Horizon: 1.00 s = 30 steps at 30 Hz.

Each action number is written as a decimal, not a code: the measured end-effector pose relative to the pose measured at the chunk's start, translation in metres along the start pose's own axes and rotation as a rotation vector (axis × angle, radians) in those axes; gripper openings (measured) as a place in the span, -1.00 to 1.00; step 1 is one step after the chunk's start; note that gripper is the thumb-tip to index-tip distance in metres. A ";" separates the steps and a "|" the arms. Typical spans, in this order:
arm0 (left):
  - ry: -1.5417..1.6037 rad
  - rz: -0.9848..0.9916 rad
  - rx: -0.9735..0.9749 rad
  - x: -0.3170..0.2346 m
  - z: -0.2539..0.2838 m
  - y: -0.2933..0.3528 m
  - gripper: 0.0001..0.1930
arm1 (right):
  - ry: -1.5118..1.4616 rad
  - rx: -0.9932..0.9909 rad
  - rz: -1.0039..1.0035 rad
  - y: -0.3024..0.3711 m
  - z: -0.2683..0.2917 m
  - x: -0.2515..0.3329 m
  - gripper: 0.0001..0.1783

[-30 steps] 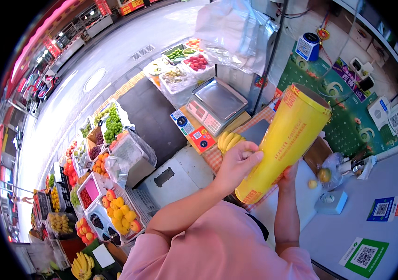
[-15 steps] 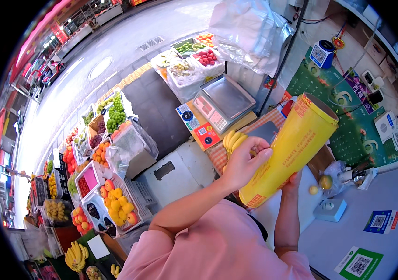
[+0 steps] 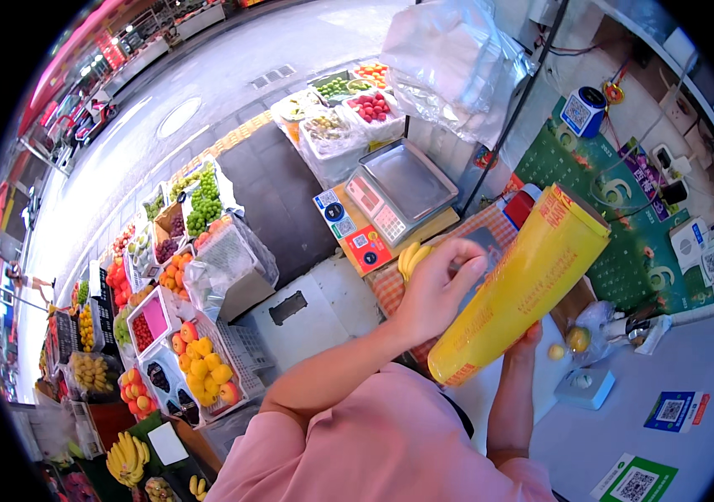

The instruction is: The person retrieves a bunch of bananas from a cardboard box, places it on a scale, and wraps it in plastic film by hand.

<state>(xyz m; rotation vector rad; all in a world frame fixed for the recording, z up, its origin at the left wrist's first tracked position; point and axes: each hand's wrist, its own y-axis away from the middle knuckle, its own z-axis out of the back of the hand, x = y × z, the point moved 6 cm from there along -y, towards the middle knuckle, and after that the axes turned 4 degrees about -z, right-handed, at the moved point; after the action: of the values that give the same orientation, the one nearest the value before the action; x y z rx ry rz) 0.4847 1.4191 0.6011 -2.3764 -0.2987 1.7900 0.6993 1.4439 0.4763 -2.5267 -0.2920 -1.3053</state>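
Left fingers (image 3: 457, 249) drew away from one yellow roll (image 3: 523, 289), curled, hold unclear; right fingers (image 3: 531, 334) apparently grip it.

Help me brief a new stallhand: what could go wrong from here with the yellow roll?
Slip: the roll is held at a slant, and the right hand, partly hidden by it, seems its main support, so it might slide.
Bruising: if it dropped to the left, it could hit the bananas.
Poor steadying: the left hand is curled beside the roll; whether it grips anything is unclear, so it may not stop a wobble.
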 end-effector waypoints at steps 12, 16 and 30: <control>-0.112 0.099 0.095 -0.007 -0.014 -0.040 -0.79 | -0.016 0.028 -0.037 -0.005 -0.005 0.000 0.07; -0.091 0.043 0.099 -0.012 -0.020 -0.037 -0.83 | -0.013 0.024 -0.044 -0.006 -0.002 0.003 0.05; -0.166 -0.162 -0.067 0.016 -0.001 -0.019 -0.75 | 0.166 0.018 -0.151 -0.018 -0.056 0.022 0.00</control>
<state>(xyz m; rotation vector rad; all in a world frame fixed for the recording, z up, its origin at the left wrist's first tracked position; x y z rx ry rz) 0.4881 1.4409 0.5912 -2.1778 -0.5636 1.9302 0.6635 1.4434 0.5284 -2.4025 -0.4632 -1.5503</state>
